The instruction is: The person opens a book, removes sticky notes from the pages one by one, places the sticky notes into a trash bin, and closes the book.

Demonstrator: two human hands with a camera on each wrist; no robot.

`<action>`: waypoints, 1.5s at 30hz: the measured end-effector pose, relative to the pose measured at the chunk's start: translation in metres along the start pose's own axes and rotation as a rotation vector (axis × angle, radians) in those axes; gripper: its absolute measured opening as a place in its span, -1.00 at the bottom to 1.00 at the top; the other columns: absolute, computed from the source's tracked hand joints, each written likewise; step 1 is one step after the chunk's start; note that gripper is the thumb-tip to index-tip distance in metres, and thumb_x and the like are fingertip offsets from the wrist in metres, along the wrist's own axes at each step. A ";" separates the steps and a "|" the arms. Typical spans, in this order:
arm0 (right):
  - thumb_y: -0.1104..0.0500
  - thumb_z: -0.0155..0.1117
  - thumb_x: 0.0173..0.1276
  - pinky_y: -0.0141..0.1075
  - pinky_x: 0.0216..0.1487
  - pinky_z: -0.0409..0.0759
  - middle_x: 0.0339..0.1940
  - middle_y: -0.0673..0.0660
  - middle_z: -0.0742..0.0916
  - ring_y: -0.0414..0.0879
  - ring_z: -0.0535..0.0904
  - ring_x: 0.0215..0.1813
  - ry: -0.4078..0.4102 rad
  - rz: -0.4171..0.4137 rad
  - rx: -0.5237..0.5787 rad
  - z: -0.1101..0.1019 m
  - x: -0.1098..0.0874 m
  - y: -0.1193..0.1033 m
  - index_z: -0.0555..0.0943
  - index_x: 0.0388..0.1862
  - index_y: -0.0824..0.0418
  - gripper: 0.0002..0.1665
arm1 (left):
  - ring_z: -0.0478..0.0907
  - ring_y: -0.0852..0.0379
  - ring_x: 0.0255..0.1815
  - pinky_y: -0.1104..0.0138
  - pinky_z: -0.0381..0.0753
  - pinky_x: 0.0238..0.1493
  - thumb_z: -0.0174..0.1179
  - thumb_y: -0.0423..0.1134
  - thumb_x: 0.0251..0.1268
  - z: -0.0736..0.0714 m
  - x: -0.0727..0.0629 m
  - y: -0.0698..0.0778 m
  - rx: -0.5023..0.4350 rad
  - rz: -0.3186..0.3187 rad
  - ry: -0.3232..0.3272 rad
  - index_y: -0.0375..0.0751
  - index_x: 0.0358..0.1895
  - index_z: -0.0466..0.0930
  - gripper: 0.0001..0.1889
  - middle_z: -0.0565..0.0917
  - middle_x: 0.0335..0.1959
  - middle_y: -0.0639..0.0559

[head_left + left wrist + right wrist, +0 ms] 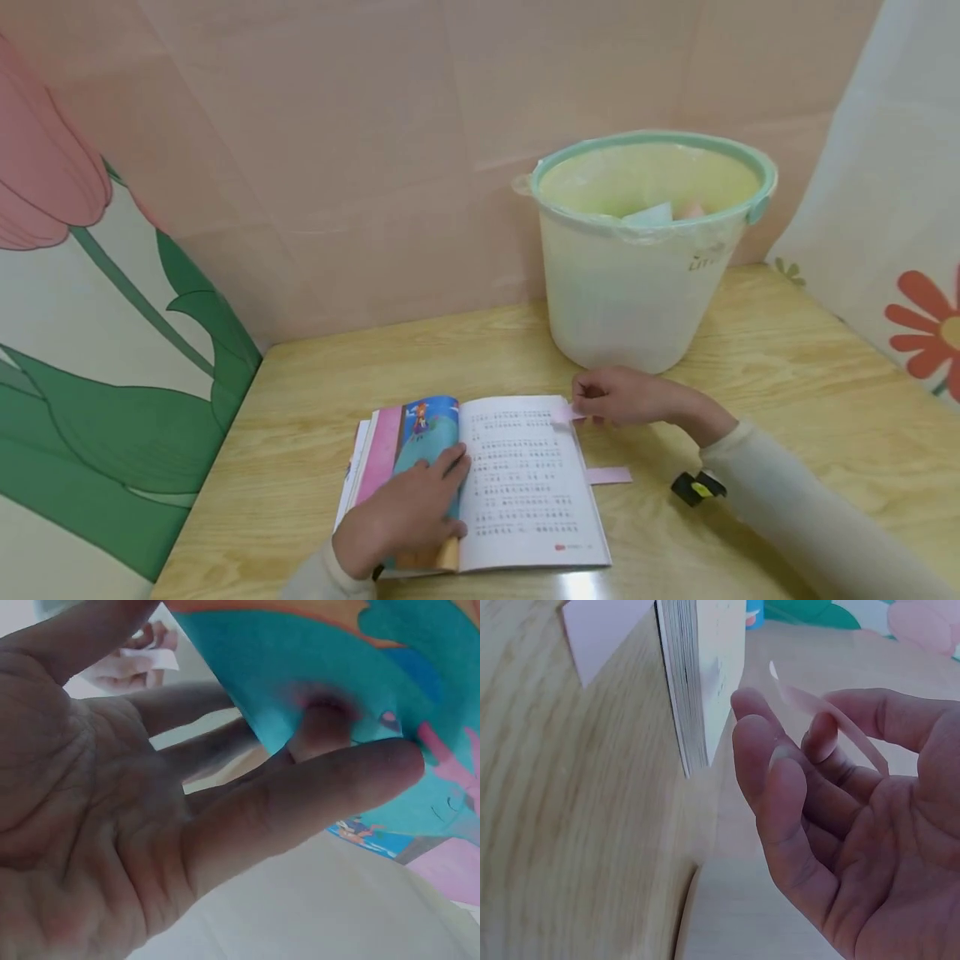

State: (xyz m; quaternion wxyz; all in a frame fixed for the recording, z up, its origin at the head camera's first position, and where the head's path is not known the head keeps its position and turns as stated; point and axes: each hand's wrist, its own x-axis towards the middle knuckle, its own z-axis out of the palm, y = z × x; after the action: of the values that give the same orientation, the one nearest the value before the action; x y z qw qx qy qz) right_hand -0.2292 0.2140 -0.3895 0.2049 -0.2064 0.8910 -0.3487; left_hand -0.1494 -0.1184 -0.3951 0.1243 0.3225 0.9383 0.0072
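Note:
An open book [525,492] lies on the wooden table, with a colourful picture on its left page and printed text on the right. My left hand [412,508] rests on the picture page beside the fold, its fingers extended. At the upper right edge of the text page, my right hand [618,396] pinches a pale pink paper strip [840,720] between thumb and index finger. The strip's far end overlaps the page in the head view. A second pink paper strip [610,476] sticks out of the book's right side, lower down.
Behind the book stands a white bucket [615,292] with a green rim and a plastic liner, pale pieces inside. A pink cloth [360,167] hangs along the back. Flower-patterned sheets [82,400] border both sides. A black strap [697,488] is at the right wrist.

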 end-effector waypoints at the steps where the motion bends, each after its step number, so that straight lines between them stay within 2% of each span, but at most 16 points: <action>1: 0.12 0.13 0.52 -0.35 -0.48 0.47 -0.39 0.15 0.66 -0.06 0.55 -0.40 -0.001 -0.005 0.006 0.000 0.000 0.000 0.54 -0.34 0.17 -0.79 | 0.61 -0.26 0.08 0.11 0.64 0.10 0.37 0.10 0.18 0.000 0.000 -0.001 -0.011 0.005 0.009 -0.26 0.48 0.28 -0.13 0.28 0.52 -0.07; 5: 0.12 0.13 0.52 -0.36 -0.43 0.49 -0.35 0.14 0.70 -0.03 0.59 -0.34 -0.011 -0.024 0.023 0.001 0.001 0.000 0.55 -0.33 0.18 -0.79 | 0.66 -0.17 -0.09 0.18 0.66 0.04 0.49 0.07 0.00 0.002 0.004 -0.004 -0.064 0.011 0.059 -0.34 0.42 0.33 -0.06 0.33 0.47 -0.10; 9: 0.12 0.12 0.53 -0.39 -0.42 0.48 -0.33 0.15 0.70 -0.02 0.59 -0.33 -0.033 -0.039 0.046 0.004 0.001 0.001 0.56 -0.31 0.20 -0.78 | 0.67 -0.16 -0.12 0.18 0.67 0.00 0.54 0.04 -0.09 0.002 0.005 -0.006 -0.109 -0.018 0.056 -0.38 0.45 0.28 0.03 0.24 0.53 -0.16; 12: 0.11 0.10 0.54 -0.33 -0.39 0.52 -0.31 0.19 0.69 0.02 0.58 -0.28 -0.041 -0.049 0.070 0.004 0.000 0.000 0.55 -0.28 0.23 -0.77 | 0.66 -0.18 -0.09 0.16 0.66 0.01 0.54 0.04 -0.11 0.000 0.004 -0.007 -0.133 -0.043 0.031 -0.35 0.49 0.22 0.08 0.14 0.59 -0.17; 17: 0.10 0.09 0.55 -0.20 -0.32 0.59 -0.26 0.22 0.69 0.08 0.59 -0.20 -0.047 -0.067 0.096 0.003 0.000 -0.002 0.53 -0.27 0.25 -0.75 | 0.67 -0.17 -0.06 0.18 0.66 0.03 0.52 0.06 -0.11 -0.001 0.004 -0.008 -0.140 -0.052 0.015 -0.32 0.51 0.18 0.09 0.09 0.62 -0.15; 24: 0.09 0.12 0.53 -0.17 -0.29 0.62 -0.24 0.21 0.72 0.08 0.63 -0.19 -0.050 -0.071 0.102 0.002 0.001 -0.002 0.54 -0.27 0.25 -0.76 | 0.61 -0.17 0.17 0.14 0.62 0.16 0.51 0.06 -0.12 0.000 0.005 -0.011 -0.196 -0.076 -0.027 -0.26 0.55 0.13 0.12 0.02 0.65 -0.08; 30: 0.06 0.16 0.51 -0.17 -0.25 0.62 -0.27 0.20 0.68 0.08 0.61 -0.20 -0.089 -0.059 0.094 -0.001 -0.003 -0.001 0.53 -0.29 0.16 -0.78 | 0.61 -0.19 0.15 0.15 0.63 0.14 0.52 0.06 -0.16 -0.001 0.004 -0.013 -0.209 -0.058 -0.016 -0.28 0.54 0.14 0.14 0.03 0.64 -0.08; 35: 0.07 0.20 0.46 -0.32 -0.30 0.53 -0.37 0.07 0.64 -0.06 0.54 -0.30 -0.145 -0.102 0.031 -0.004 -0.005 -0.001 0.54 -0.34 0.08 -0.83 | 0.62 -0.18 0.14 0.16 0.63 0.13 0.51 0.07 -0.15 -0.001 0.004 -0.015 -0.204 -0.052 -0.016 -0.28 0.54 0.13 0.14 0.04 0.64 -0.07; 40: 0.05 0.20 0.45 -0.41 -0.39 0.38 -0.44 -0.10 0.53 -0.25 0.42 -0.42 -0.168 -0.100 -0.033 -0.003 -0.005 -0.002 0.51 -0.37 0.02 -0.83 | 0.60 -0.18 0.18 0.16 0.61 0.17 0.51 0.08 -0.15 -0.001 0.004 -0.016 -0.202 -0.049 -0.018 -0.29 0.54 0.13 0.14 0.03 0.64 -0.07; 45: 0.10 0.19 0.45 -0.42 -0.41 0.36 -0.43 -0.05 0.54 -0.26 0.39 -0.44 -0.167 -0.094 -0.006 -0.001 -0.005 -0.002 0.49 -0.38 0.11 -0.81 | 0.59 -0.18 0.21 0.15 0.60 0.19 0.51 0.07 -0.15 0.000 0.004 -0.016 -0.215 -0.054 -0.025 -0.29 0.55 0.12 0.14 0.02 0.65 -0.05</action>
State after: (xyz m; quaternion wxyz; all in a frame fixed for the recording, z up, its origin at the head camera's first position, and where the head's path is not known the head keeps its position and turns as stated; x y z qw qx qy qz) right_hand -0.2255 0.2160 -0.3863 0.2613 -0.2770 0.8611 -0.3369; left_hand -0.1624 -0.1291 -0.3971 0.1699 0.2819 0.9389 0.1003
